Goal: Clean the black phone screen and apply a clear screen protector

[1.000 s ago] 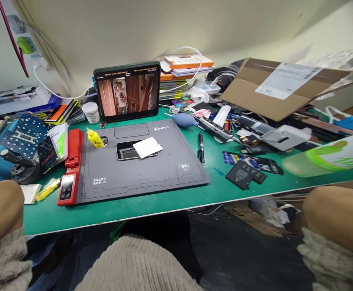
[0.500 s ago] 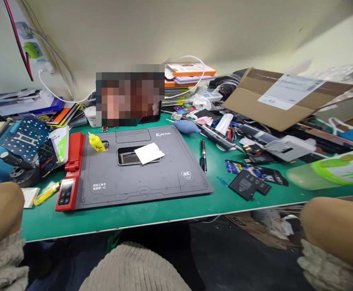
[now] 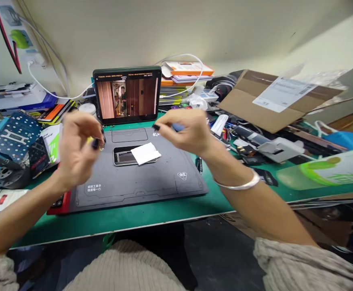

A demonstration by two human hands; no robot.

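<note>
My left hand (image 3: 78, 147) is raised over the left side of the grey work mat (image 3: 152, 182), fingers curled and thumb apart, smeared by motion. Behind its fingertips shows a bit of the yellow bottle (image 3: 89, 140). Above the mat's back right part is my right hand (image 3: 185, 128), its fingers folded in and the thumb close to the index finger; I see nothing in it. Between and below the hands, a phone (image 3: 122, 155) lies on the mat with a folded white paper (image 3: 146, 153) across its right part. Neither hand touches the phone or the paper.
A tablet (image 3: 128, 97) stands upright behind the mat. To the right are a cardboard box (image 3: 240, 97), a pile of tools and parts, a pen (image 3: 198, 165) and a lying green-banded bottle (image 3: 322, 171). A red holder (image 3: 59, 206) edges the mat's left; a screwdriver stand (image 3: 11, 173) is beyond.
Both hands have come into view from the sides and now hover over the mat. The view has shifted slightly. Phone and paper keep their places on the mat.
</note>
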